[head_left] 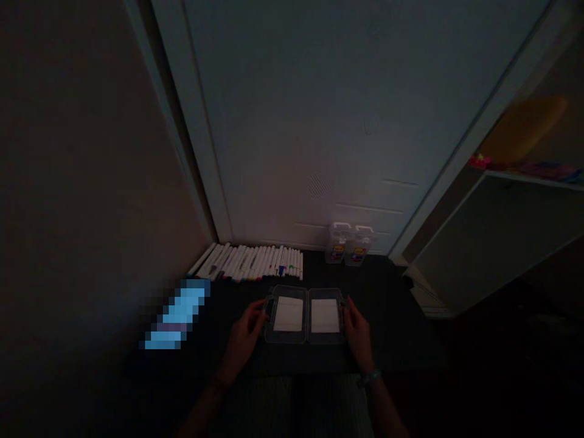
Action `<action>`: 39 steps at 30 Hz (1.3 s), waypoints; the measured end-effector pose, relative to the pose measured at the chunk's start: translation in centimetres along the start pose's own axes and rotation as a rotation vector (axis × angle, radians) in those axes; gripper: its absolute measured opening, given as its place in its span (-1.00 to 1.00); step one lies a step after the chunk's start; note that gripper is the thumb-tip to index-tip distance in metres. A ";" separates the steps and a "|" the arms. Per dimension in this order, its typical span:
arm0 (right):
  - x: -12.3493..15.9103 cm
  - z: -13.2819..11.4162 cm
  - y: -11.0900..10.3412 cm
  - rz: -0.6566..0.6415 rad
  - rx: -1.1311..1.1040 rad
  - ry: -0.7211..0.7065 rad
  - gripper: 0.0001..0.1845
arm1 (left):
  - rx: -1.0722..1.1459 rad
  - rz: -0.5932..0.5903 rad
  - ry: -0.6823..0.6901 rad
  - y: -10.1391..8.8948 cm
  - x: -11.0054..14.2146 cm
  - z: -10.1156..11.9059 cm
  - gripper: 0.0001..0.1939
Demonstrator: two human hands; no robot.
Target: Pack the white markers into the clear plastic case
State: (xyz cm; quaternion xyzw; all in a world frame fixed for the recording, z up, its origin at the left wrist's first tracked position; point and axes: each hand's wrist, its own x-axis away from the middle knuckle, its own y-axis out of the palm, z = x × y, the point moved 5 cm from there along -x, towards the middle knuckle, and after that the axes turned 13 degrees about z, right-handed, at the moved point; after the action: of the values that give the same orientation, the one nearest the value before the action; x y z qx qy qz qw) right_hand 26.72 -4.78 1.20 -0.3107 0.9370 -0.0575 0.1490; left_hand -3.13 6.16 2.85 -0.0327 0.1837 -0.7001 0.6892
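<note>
A clear plastic case (285, 338) lies opened out in front of me, its two halves side by side and joined at the middle. In its left half is a white rectangular sheet (288, 314), and a second white sheet (325, 316) is in the right half. My left hand (246, 331) grips the case's left edge, with thumb and fingers closed about it. On the opposite edge, my right hand (358, 333) holds the case in the same way. The dim light hides the exact finger contact.
Several white markers (255, 263) lie in a row along the back left of the dark table (392, 316). Two clear cases with colourful labels (350, 248) stand upright at the back, near the white door (283, 121). A pixelated bright blue screen-like patch (180, 313) is at left.
</note>
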 end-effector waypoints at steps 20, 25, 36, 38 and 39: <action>-1.3 1.3 0.3 0.042 0.620 -0.500 -0.58 | -0.264 0.062 0.365 0.0 -0.7 -2.2 -0.71; -1.2 1.1 0.3 0.046 0.614 -0.494 -0.59 | -0.278 0.076 0.378 0.2 -0.6 -2.0 -0.69; -1.3 1.4 0.5 0.042 0.626 -0.489 -0.58 | -0.335 0.058 0.389 0.8 -0.7 -2.4 -0.68; -1.2 1.4 0.5 0.039 0.611 -0.478 -0.58 | -0.328 0.066 0.404 0.7 -0.7 -2.1 -0.69; -1.2 1.3 0.4 0.040 0.599 -0.477 -0.58 | -0.320 0.068 0.410 0.7 -0.6 -2.0 -0.69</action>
State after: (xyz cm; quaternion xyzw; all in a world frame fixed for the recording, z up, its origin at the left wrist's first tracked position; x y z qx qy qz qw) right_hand 27.77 -3.74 0.16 -0.2395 0.8235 -0.2519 0.4483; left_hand -3.02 7.20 0.94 0.0076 0.4290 -0.6306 0.6467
